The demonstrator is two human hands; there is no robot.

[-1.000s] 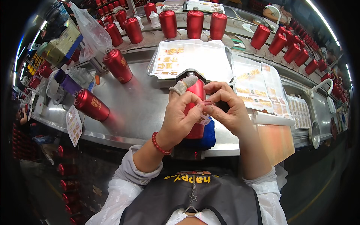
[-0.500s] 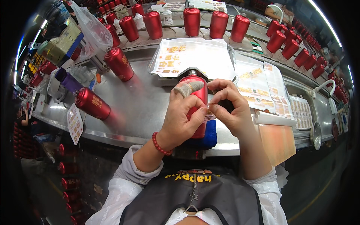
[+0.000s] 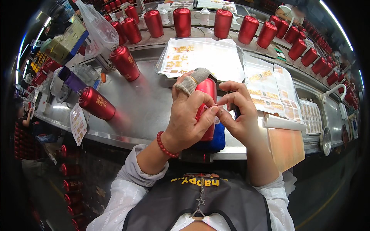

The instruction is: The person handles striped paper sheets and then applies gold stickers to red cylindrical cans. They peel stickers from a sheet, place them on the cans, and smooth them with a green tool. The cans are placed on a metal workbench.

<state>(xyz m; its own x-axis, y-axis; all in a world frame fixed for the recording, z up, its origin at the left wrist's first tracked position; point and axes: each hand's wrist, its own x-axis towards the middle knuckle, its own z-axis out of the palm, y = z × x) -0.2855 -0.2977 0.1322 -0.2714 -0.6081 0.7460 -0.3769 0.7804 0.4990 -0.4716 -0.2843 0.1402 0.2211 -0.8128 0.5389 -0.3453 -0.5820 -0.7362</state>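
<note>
A red bottle (image 3: 208, 88) lies tilted in front of me, its lower end by a folded blue cloth (image 3: 216, 139) at the counter edge. My left hand (image 3: 187, 115), with a grey knit cover (image 3: 191, 82) on one finger and a red bead bracelet at the wrist, is over the bottle. Its thumb and forefinger are pinched together. My right hand (image 3: 241, 111) meets it there, thumb and forefinger also pinched. Between the fingertips is a small, thin, pale piece, largely hidden. The left hand covers the bottle's neck.
Behind the bottle, a tray holds a white decal sheet (image 3: 216, 54) with gold prints; more printed sheets (image 3: 264, 86) lie right. Two red bottles with gold marks (image 3: 125, 63) stand left, near a purple bottle (image 3: 71, 80). A curved conveyor (image 3: 196, 32) carries several red bottles across the back.
The conveyor bottles have shifted to the right. My left hand's covered finger has lifted and now hides the bottle's neck. Both hands' fingertips remain close together.
</note>
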